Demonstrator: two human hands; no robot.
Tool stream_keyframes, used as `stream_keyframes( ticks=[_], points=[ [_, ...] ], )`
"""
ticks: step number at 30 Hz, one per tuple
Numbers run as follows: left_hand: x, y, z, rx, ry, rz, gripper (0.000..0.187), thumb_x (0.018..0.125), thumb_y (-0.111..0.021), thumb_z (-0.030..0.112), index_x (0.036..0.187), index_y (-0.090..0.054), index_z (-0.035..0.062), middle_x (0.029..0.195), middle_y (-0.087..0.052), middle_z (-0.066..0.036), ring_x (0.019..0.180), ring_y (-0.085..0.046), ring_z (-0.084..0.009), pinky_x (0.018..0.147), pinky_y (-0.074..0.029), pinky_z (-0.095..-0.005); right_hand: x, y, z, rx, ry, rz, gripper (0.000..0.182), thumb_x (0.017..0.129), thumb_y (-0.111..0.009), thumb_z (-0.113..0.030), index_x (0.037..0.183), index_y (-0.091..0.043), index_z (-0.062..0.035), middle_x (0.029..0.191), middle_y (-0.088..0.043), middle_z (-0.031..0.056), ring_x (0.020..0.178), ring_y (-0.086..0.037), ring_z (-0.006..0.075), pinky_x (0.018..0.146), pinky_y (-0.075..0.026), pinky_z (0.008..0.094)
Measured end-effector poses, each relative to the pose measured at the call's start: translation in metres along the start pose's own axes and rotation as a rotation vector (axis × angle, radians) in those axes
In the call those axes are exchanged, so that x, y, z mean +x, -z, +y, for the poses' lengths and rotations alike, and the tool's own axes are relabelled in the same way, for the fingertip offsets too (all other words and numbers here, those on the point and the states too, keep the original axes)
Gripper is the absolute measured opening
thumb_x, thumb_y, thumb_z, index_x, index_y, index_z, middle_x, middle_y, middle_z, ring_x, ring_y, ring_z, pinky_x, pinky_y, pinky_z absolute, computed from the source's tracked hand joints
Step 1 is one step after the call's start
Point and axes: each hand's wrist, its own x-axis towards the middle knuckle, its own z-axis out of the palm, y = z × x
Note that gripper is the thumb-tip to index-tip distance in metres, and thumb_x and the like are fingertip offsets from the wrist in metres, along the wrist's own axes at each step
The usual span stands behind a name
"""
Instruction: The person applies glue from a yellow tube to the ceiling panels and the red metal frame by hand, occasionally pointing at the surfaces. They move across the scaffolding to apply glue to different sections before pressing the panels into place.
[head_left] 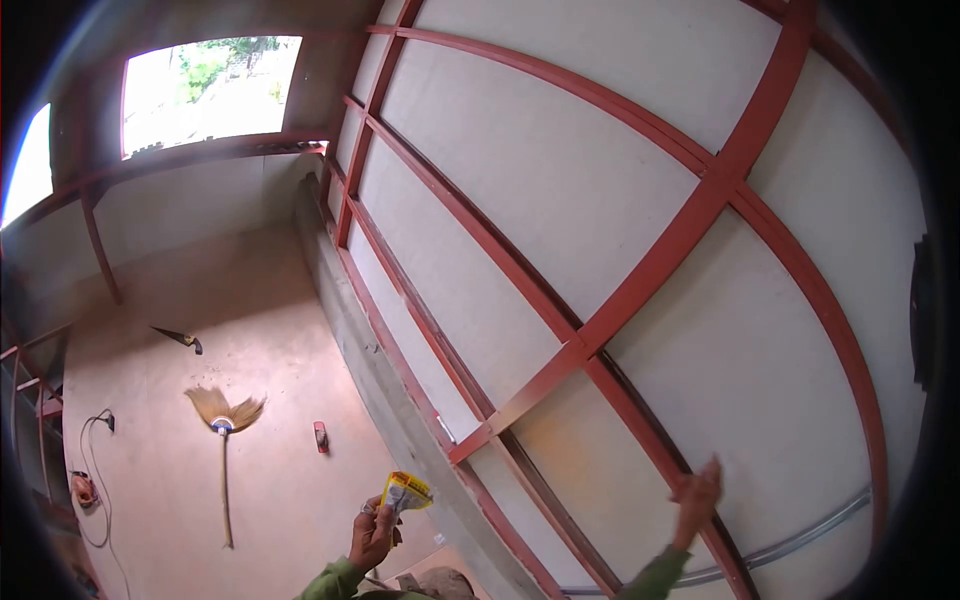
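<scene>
My left hand grips a small yellow-and-clear plastic packet with something greyish inside, held up in front of me. Its fingers are wrapped round the lower left side of the packet. To the right, my right hand is raised in front of a red steel beam and the pale wall panel. The fingers of that hand point upward, slightly blurred, and nothing shows in them. Both forearms have green sleeves.
On the floor lie a straw broom, a handsaw and a small red tool. A cable coils at the left. A concrete ledge runs along the wall's foot. A grey conduit crosses the lower wall.
</scene>
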Motion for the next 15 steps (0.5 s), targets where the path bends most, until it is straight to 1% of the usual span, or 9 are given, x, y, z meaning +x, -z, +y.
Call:
stream_keyframes(
  ticks=[2,3,4,5,6,7,10,12,15],
  points=[
    [0.0,-0.005,0.016,0.071,-0.153,0.066,0.027,0.097,-0.049,0.016,0.119,-0.048,0.0009,0.076,-0.053,-0.002,0.059,-0.051,-0.0064,0.052,-0.045,-0.0222,-0.052,-0.072,-0.014,0.224,0.068,-0.304,0.04,0.098,-0.047,-0.033,0.124,-0.051,-0.0027,0.064,-0.058,0.0053,0.047,-0.055,0.0098,0.044,-0.049,0.0225],
    [0.007,-0.009,0.019,0.138,-0.251,0.061,0.029,0.093,-0.054,0.01,0.12,-0.048,0.0012,0.078,-0.053,-0.003,0.059,-0.051,-0.0058,0.052,-0.044,-0.0226,-0.072,-0.109,-0.029,0.228,0.292,-0.568,0.029,0.093,-0.055,-0.016,0.117,-0.056,-0.0006,0.069,-0.063,0.0085,0.058,-0.062,0.0172,0.061,-0.056,0.0291],
    [0.014,-0.011,0.015,0.178,-0.245,0.077,0.031,0.089,-0.06,0.008,0.117,-0.05,0.0001,0.084,-0.056,-0.006,0.066,-0.055,-0.0103,0.057,-0.046,-0.027,-0.113,-0.135,-0.056,0.61,-0.464,-0.694,0.034,0.09,-0.061,-0.019,0.118,-0.055,-0.0002,0.079,-0.066,0.0112,0.065,-0.065,0.0183,0.069,-0.056,0.0296],
    [0.023,-0.023,0.036,0.482,-0.592,0.167,0.034,0.083,-0.067,0.007,0.114,-0.054,0.0009,0.089,-0.058,-0.011,0.075,-0.06,-0.0185,0.065,-0.049,-0.0319,-0.139,-0.162,-0.073,0.463,-0.355,-0.847,0.049,0.088,-0.065,-0.028,0.125,-0.05,0.0013,0.085,-0.067,0.0123,0.073,-0.067,0.0184,0.07,-0.054,0.0279],
    [0.027,-0.031,0.044,0.479,-0.551,0.149,0.037,0.077,-0.072,0.007,0.111,-0.057,0.0032,0.093,-0.06,-0.015,0.085,-0.062,-0.0269,0.071,-0.05,-0.0346,-0.16,-0.187,-0.086,0.686,-0.551,-0.962,0.061,0.087,-0.067,-0.034,0.13,-0.045,0.0033,0.094,-0.067,0.0134,0.08,-0.067,0.0171,0.069,-0.054,0.0274],
    [0.034,-0.039,0.052,0.528,-0.644,0.142,0.042,0.074,-0.075,0.007,0.113,-0.058,0.0063,0.094,-0.06,-0.016,0.083,-0.062,-0.0313,0.07,-0.051,-0.035,-0.177,-0.202,-0.105,0.657,-0.549,-0.996,0.062,0.088,-0.065,-0.033,0.133,-0.041,0.0024,0.098,-0.066,0.0134,0.082,-0.066,0.0157,0.068,-0.053,0.0274],
    [0.05,-0.046,0.063,0.69,-0.769,-0.026,0.039,0.071,-0.075,0.008,0.108,-0.063,0.0077,0.102,-0.062,-0.013,0.085,-0.064,-0.0314,0.068,-0.052,-0.0375,-0.194,-0.245,-0.118,0.532,-0.149,-0.733,0.033,0.092,-0.058,-0.026,0.108,-0.055,0.0028,0.079,-0.065,0.0052,0.07,-0.061,0.0115,0.063,-0.049,0.0256],
    [0.066,-0.04,0.052,0.853,-0.88,-0.111,0.048,0.068,-0.077,0.011,0.114,-0.06,0.0098,0.105,-0.062,-0.01,0.088,-0.064,-0.0269,0.072,-0.051,-0.0373,-0.182,-0.257,-0.126,0.749,-0.639,-0.786,0.029,0.096,-0.053,-0.029,0.101,-0.056,-0.0005,0.084,-0.06,0.0043,0.068,-0.056,0.0099,0.06,-0.046,0.0256],
    [0.097,-0.036,0.071,0.961,-1.007,-0.167,0.045,0.07,-0.076,0.013,0.112,-0.06,0.0104,0.111,-0.062,-0.008,0.09,-0.062,-0.0259,0.075,-0.048,-0.0378,-0.155,-0.283,-0.123,0.798,-0.736,-0.725,0.03,0.095,-0.051,-0.027,0.105,-0.055,0.001,0.087,-0.063,0.0088,0.075,-0.062,0.0161,0.068,-0.051,0.0284]
  ],
)
